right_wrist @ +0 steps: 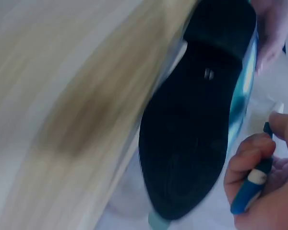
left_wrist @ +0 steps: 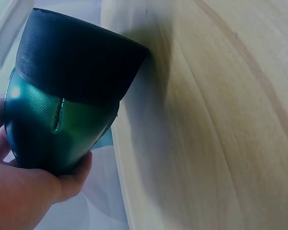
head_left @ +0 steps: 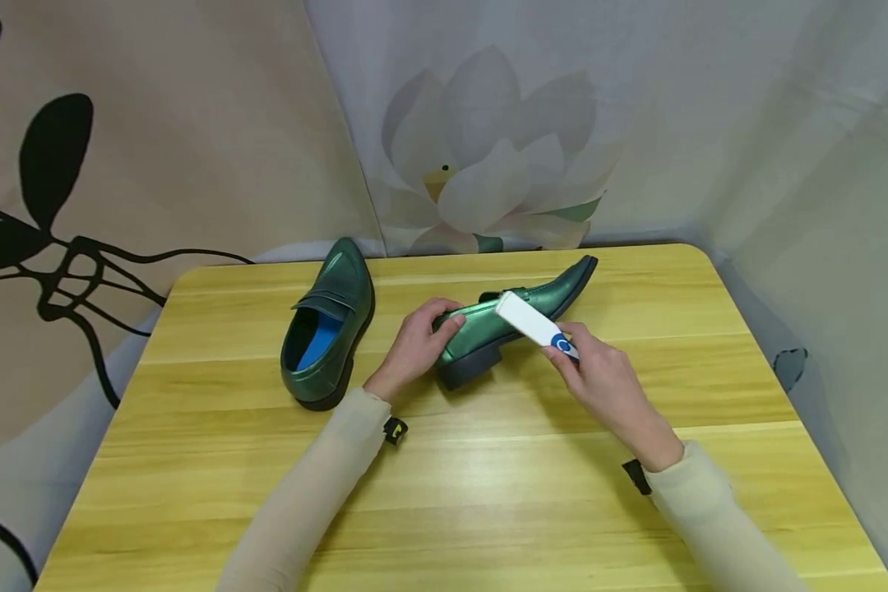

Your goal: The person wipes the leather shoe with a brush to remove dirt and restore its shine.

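A shiny green loafer (head_left: pixel 481 330) is tilted, toe to the far right and black sole showing in the right wrist view. My left hand (head_left: pixel 419 344) grips its back opening, thumb and fingers on either side of the green heel part (left_wrist: pixel 53 132). In my right hand (head_left: pixel 604 374) is a brush (head_left: pixel 527 318) with a flat white back and a blue end (right_wrist: pixel 253 189); its underside is hidden. The brush overlaps the loafer's near side in the head view. The matching green loafer (head_left: pixel 328 329), with a blue insole, stands upright left of my left hand.
Everything is on a light wooden table (head_left: pixel 451 501) with rounded far corners. Behind it hangs a pale cloth (head_left: pixel 681 123) printed with a large flower, and dark leaf shapes are at the left. A black band (head_left: pixel 395 430) sits at my left wrist.
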`<action>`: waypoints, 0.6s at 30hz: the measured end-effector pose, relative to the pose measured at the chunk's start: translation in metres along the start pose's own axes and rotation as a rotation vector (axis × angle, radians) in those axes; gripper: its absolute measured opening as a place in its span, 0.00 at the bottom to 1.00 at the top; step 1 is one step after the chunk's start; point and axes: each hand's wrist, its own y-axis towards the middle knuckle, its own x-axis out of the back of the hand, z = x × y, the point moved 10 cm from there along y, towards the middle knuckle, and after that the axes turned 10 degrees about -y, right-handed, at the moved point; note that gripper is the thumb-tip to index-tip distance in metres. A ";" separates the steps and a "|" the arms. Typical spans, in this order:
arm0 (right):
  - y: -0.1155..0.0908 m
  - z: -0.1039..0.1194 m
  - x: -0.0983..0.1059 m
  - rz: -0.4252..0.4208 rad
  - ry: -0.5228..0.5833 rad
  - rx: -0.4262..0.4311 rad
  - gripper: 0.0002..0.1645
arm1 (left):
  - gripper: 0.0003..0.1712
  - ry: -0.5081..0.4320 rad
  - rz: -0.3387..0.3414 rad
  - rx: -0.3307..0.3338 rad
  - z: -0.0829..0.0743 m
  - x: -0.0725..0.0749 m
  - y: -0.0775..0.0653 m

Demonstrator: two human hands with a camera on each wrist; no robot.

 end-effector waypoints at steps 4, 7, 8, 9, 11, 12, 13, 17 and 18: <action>0.007 0.020 -0.019 0.034 0.042 0.047 0.23 | 0.18 -0.001 -0.003 0.012 0.000 0.000 0.000; 0.009 0.025 -0.028 0.073 0.052 0.054 0.23 | 0.18 -0.005 -0.010 0.021 0.002 -0.001 -0.001; 0.009 0.025 -0.029 0.081 0.055 0.049 0.22 | 0.18 -0.004 -0.014 0.022 0.003 0.000 -0.001; 0.008 0.024 -0.029 0.083 0.054 0.043 0.22 | 0.18 -0.004 -0.017 0.023 0.003 0.000 -0.001; 0.008 0.018 -0.026 0.074 0.050 0.023 0.22 | 0.18 -0.007 -0.019 0.021 0.004 0.000 0.000; 0.007 0.014 -0.023 0.065 0.047 0.007 0.22 | 0.18 -0.006 -0.020 0.018 0.004 0.000 0.000; 0.007 0.010 -0.020 0.052 0.042 -0.007 0.22 | 0.19 -0.007 -0.020 0.016 0.004 0.001 0.000; 0.008 -0.007 -0.008 -0.011 0.003 -0.067 0.21 | 0.19 -0.011 -0.016 0.006 0.005 0.001 0.001; 0.008 -0.009 -0.005 -0.024 -0.004 -0.078 0.21 | 0.19 -0.011 -0.015 0.003 0.004 0.001 0.001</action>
